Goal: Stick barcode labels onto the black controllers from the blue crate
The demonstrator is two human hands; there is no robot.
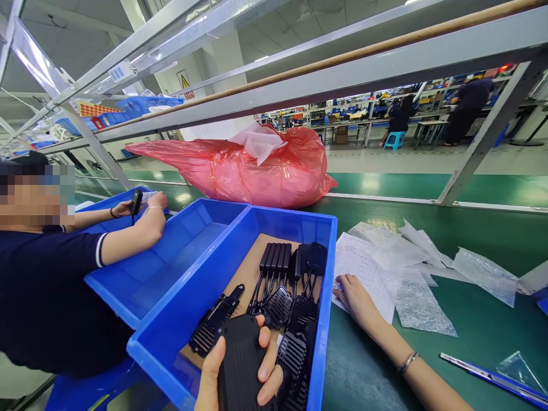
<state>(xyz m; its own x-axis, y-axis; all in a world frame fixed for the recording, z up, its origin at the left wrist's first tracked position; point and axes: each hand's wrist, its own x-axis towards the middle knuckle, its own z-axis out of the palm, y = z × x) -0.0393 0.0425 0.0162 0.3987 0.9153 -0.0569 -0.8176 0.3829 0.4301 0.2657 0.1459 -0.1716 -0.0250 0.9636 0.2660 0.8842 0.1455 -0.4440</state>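
Note:
My left hand [240, 374] is wrapped round a black plastic part [240, 359] and holds it over the near end of a blue bin [171, 331]. In that bin, several more black moulded parts [282, 285] lie on a sheet of brown cardboard [248, 260]. My right hand [356, 298] rests flat on the green table just right of the bin, fingers spread. Its fingertips touch a printed paper sheet [363, 265]. A bracelet sits on that wrist.
A second blue bin [145, 274] stands to the left. A co-worker in a dark shirt [47, 297] sits there holding a black part [136, 201]. A red plastic bag [257, 168] lies behind. Clear bubble bags [419, 297] and a blue strip [488, 374] lie at right.

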